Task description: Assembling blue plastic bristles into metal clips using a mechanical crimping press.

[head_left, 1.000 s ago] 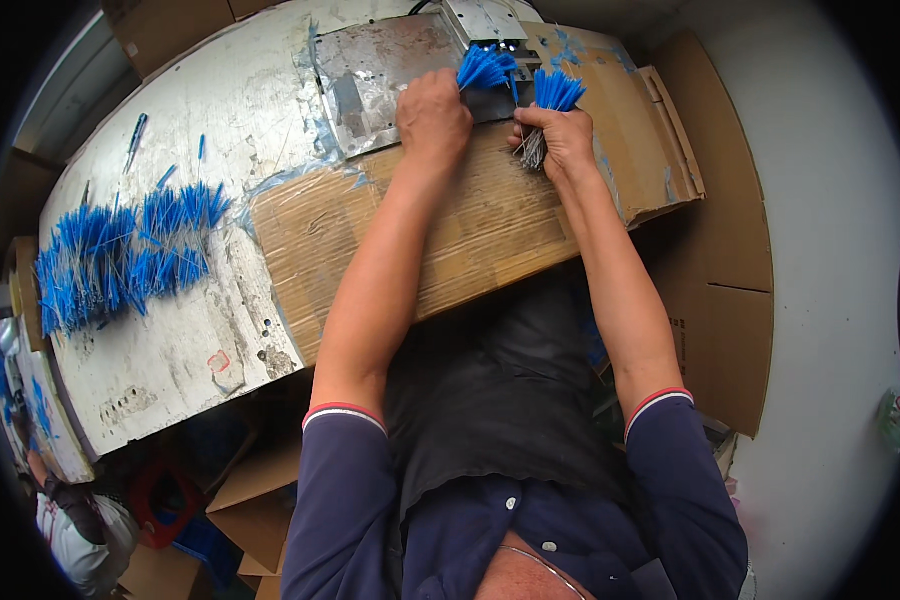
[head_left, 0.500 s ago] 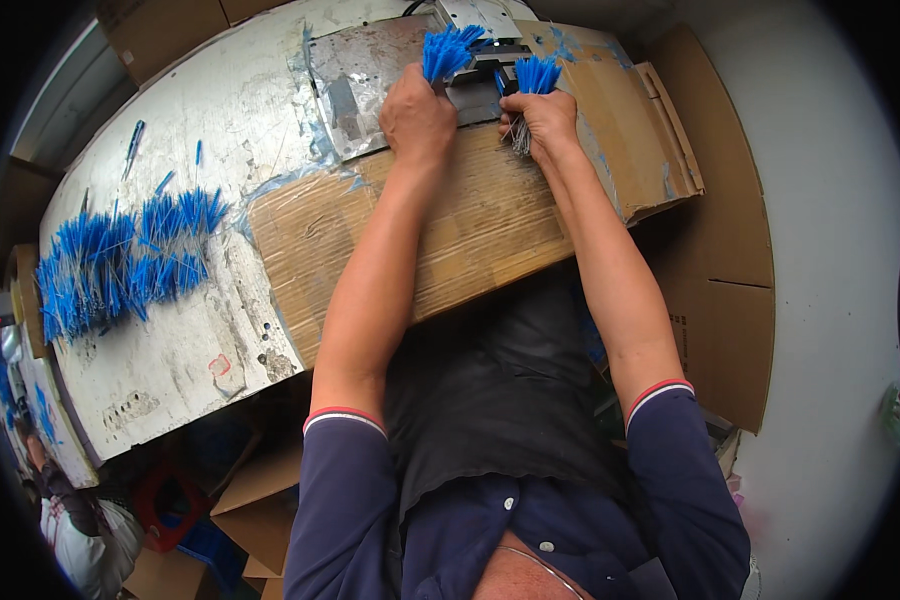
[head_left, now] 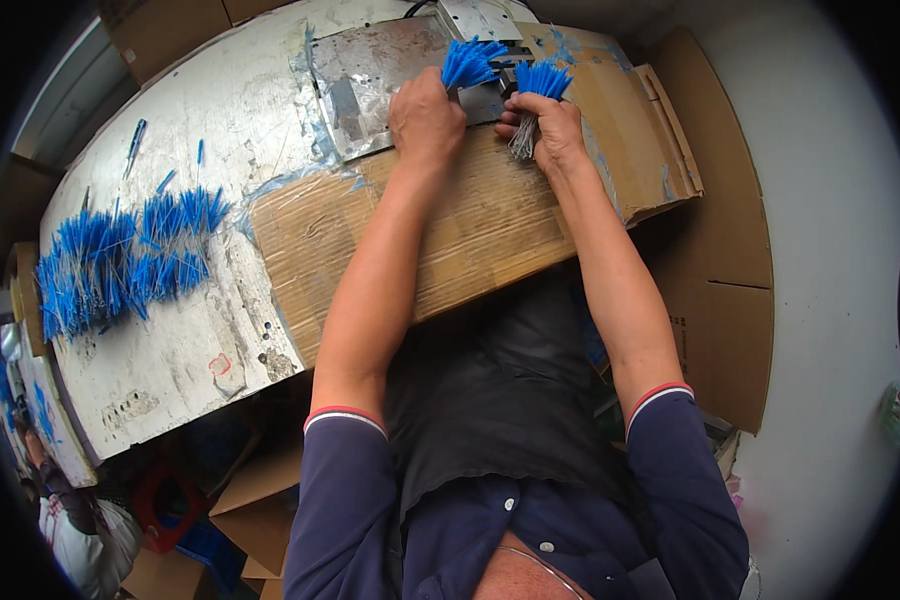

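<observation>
My left hand [head_left: 426, 118] is closed round a bundle of thin wires with blue tips [head_left: 473, 63], which fan out above the fist and lean to the right. In my right hand [head_left: 550, 125] is a second blue-tipped wire bundle [head_left: 542, 80]; its blue ends point up and its bare grey ends hang below the fingers. Both hands are over the far side of the bench, before a small metal machine [head_left: 515, 58] that they partly cover. A stained metal plate [head_left: 375, 55] lies beside my left hand.
At the left of the worn white bench [head_left: 195, 350] lies a large pile of blue-tipped wires [head_left: 130, 255], with a pen [head_left: 135, 145] beyond it. Flattened cardboard [head_left: 490, 225] covers the near edge. Cardboard boxes stand right and below. Another person [head_left: 85, 530] is at the lower left.
My left hand has shifted slightly right and nearer, and its bundle now tilts further right. The right hand has come down a little with its bundle.
</observation>
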A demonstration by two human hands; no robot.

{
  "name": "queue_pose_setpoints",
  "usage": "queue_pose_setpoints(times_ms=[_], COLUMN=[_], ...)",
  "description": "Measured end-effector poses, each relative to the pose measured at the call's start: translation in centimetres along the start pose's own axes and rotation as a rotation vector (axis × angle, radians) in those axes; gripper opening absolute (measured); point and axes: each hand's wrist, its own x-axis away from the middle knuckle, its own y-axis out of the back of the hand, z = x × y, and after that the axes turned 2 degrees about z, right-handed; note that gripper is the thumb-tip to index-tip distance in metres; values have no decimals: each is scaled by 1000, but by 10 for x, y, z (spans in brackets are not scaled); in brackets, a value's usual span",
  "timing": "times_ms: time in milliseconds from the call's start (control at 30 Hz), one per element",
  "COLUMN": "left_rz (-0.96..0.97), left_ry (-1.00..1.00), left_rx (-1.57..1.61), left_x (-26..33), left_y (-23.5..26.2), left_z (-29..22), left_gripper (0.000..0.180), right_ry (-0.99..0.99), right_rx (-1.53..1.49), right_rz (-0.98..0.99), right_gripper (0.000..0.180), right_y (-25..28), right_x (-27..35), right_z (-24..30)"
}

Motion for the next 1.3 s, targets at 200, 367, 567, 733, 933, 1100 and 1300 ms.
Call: queue_pose_setpoints(times_ms=[200, 367, 567, 733, 933, 1100, 1300], left_rz=[35, 18, 32, -18, -27, -36, -32], left_ry=[2, -36, -128, -86, 130, 104, 115], left_rx=[3, 15, -92, -61, 91, 130, 158], left_x=[-1, 0, 1, 0, -2, 0, 0], left_y=[2, 5, 0, -1, 3, 2, 2], left_z=[-1, -3, -3, 1, -5, 0, -3], left_gripper=[17, 15, 9, 14, 19, 22, 24], right_ry=[29, -102, -81, -83, -52, -89, -69], right_rx=[-9, -63, -94, -11, 53, 50, -9], right_rz=[-29, 171, 238, 232, 165, 236, 257], right_gripper=[14, 16, 11, 12, 15, 14, 12], right_y=[1, 4, 10, 9, 9, 8, 9], right_x=[2, 6, 8, 7, 8, 12, 13], right_z=[0, 7, 2, 0, 0, 1, -3])
